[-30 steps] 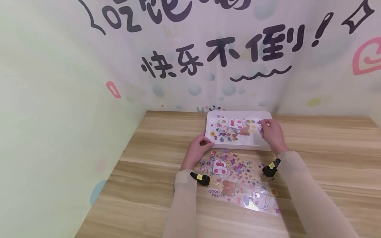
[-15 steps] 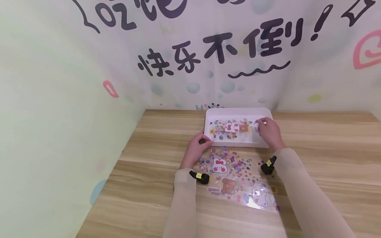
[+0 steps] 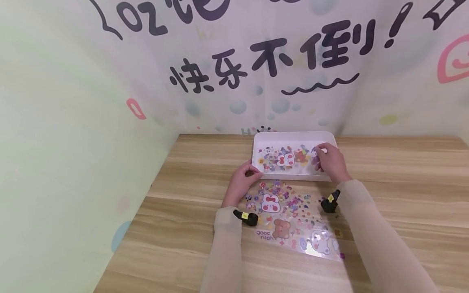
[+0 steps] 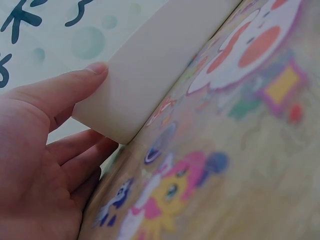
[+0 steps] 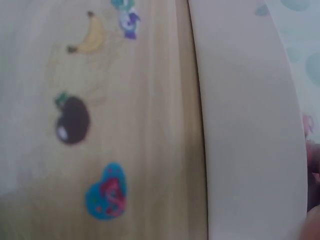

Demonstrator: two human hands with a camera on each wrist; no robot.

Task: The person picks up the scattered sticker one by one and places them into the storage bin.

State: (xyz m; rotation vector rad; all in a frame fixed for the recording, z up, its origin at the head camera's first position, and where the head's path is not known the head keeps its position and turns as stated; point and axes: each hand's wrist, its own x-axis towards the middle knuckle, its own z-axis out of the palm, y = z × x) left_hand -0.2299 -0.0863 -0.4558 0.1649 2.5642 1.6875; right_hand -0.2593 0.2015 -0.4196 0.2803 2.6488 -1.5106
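A shallow white tray point(image 3: 293, 177) stands at the back of the table, with colourful stickers inside, among them a white rabbit sticker point(image 3: 285, 159) and a brown bear sticker point(image 3: 301, 156). My left hand point(image 3: 243, 183) grips its near left corner; in the left wrist view the thumb point(image 4: 87, 82) lies against the wall's rim and the fingers are at the base. Over the tray's right side, my right hand point(image 3: 332, 162) pinches a small see-through piece with purple print point(image 3: 316, 161). In the right wrist view the tray wall hides most of that hand.
In front of the tray, a clear sheet of stickers point(image 3: 296, 234) lies on the wooden table point(image 3: 176, 244), with rabbit, bear and "good night" prints. Behind the tray rises a printed wall cloth point(image 3: 220, 114); a pale wall point(image 3: 73, 162) borders the left.
The rabbit sticker has shifted towards the tray's near side and the bear sticker slightly away. My right hand has moved slightly with the purple-printed piece; my left hand keeps its grip.
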